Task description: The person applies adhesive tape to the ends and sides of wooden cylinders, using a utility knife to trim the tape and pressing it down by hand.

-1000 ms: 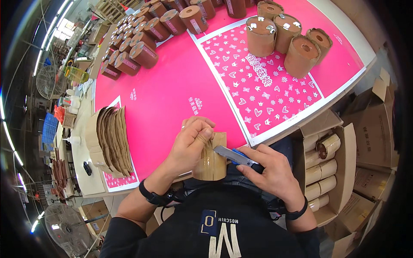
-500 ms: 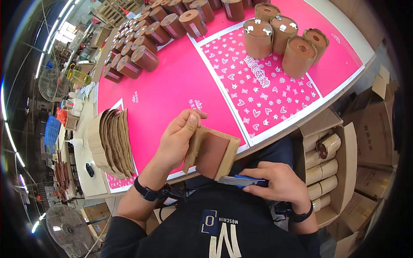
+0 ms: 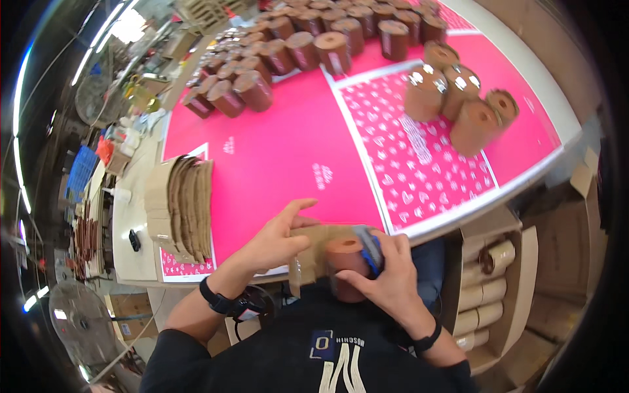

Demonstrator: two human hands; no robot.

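Right hand (image 3: 397, 274): grip wrapped round the brown roll (image 3: 346, 263), blue knife (image 3: 373, 249) tucked alongside; earlier, only the knife.
Left hand (image 3: 276, 241): grip loosened, fingers spread at the cardboard wrap (image 3: 309, 263).
Brown roll: by the near edge of the table (image 3: 139, 267), holed end now upward.

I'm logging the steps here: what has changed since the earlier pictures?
The wrapper, closed around the roll at first, is now spread open to the roll's left, by the left hand. The right hand, which held only the knife, now grips the roll too. The view has shifted, but the wrapper stack, the open box and the other rolls seem unmoved.
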